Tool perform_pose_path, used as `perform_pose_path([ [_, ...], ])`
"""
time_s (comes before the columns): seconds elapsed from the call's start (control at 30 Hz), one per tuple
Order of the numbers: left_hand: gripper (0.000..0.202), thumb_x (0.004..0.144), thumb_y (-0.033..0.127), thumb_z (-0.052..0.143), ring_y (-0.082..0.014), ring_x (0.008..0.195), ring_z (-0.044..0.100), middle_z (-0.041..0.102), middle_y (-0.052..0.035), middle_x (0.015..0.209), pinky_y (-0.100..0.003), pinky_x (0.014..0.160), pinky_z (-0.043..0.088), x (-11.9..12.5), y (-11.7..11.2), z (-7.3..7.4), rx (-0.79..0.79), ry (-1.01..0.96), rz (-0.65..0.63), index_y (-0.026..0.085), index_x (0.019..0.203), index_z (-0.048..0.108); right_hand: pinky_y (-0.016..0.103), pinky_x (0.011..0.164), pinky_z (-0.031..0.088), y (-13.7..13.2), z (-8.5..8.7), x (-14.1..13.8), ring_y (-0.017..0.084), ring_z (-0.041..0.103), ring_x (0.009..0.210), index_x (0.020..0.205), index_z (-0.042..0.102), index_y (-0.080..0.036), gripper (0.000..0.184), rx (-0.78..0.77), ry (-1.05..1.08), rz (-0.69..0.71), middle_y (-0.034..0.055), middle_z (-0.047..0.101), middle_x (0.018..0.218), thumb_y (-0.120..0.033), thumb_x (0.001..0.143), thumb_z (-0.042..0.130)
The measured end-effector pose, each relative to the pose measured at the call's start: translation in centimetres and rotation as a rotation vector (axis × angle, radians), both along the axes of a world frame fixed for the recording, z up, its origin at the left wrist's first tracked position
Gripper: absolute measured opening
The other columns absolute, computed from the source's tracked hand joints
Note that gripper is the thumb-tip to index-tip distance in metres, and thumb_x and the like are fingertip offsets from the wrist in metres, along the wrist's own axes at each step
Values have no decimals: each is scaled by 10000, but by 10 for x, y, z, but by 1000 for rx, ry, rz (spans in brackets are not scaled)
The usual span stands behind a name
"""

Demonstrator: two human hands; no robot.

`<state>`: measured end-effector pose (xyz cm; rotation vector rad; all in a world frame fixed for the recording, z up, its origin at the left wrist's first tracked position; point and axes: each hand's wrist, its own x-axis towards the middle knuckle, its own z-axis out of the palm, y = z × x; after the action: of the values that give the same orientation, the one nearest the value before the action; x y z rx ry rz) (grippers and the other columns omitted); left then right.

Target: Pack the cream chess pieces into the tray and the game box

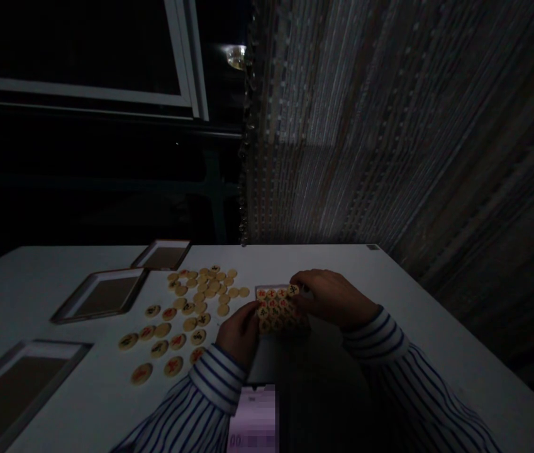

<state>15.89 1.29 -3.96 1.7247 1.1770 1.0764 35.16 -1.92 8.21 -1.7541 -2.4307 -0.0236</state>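
Observation:
A small box [257, 289] stands on the white table, filled with rows of round Chinese chess pieces [273, 304] marked in red and in dark characters. My left hand [239, 332] grips the box at its left side, the thumb against the pieces there. At the back right corner of the box, my right hand [335, 297] pinches a chess piece [293, 290] with a dark character. Part of the box's right side lies behind the right fingers. Many loose chess pieces [200, 283] are scattered left of the box, some face up, others plain side up.
Three shallow open trays or lids lie on the left: a near one [31, 377], a middle one [106, 292] and a far one [163, 255]. A lit purple screen [252, 421] shows at the table's front. Behind the table [342, 258] hangs a string curtain [314, 126].

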Motion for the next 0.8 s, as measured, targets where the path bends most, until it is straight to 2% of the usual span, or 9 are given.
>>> perform_pose_path([
  [0.4, 344, 715, 224, 495, -214, 971, 584, 650, -66, 1034, -367, 873, 435, -2, 1, -1, 26, 99, -23, 191, 1038, 609, 263, 655, 378, 3, -5, 9, 180, 575, 796, 950, 572, -202, 244, -49, -41, -36, 63, 637, 897, -337, 787, 451],
  [0.8, 359, 778, 222, 411, -164, 1027, 558, 613, -58, 1108, -326, 908, 433, -3, 3, -5, 89, 261, -55, 170, 1101, 557, 278, 651, 367, 10, -15, 13, 202, 570, 822, 1005, 562, -205, 308, -155, -141, -91, 74, 630, 904, -372, 766, 465],
])
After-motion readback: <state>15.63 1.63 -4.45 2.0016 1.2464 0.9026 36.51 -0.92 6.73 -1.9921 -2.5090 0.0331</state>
